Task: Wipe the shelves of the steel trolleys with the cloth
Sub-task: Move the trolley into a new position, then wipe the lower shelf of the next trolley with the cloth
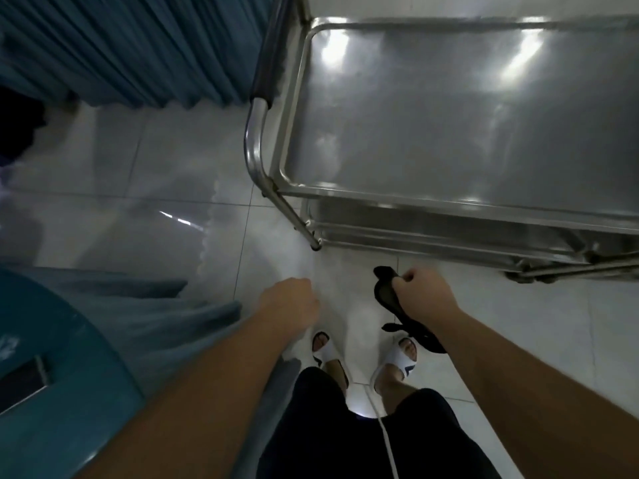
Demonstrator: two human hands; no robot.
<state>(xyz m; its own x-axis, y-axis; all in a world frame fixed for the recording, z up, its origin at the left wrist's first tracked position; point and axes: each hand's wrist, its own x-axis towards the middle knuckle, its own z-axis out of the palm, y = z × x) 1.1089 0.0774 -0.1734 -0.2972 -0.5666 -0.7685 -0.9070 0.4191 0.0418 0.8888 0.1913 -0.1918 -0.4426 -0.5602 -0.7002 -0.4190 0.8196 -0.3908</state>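
The cloth (397, 305), black, is clenched in the curled fingers of the right hand (423, 295) and hangs beneath that grip, above the tiled floor (193, 167). To the left, the left hand (290, 300) is held low with fingers curled under, nothing seen in it. Further right, beyond both hands, the steel trolley (449, 115) is seen, its top shelf untouched.

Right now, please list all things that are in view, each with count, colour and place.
trolley: one, steel, upper right, lower shelf under the top one
cloth: one, black, hangs from the right hand
curtain: one, blue, upper left
floor: white tiles, glossy
fabric: grey-blue, at left
phone: one, dark, lower left on a teal surface
sandals: two, white, on the feet
left hand: one, holds nothing
right hand: one, grips the cloth
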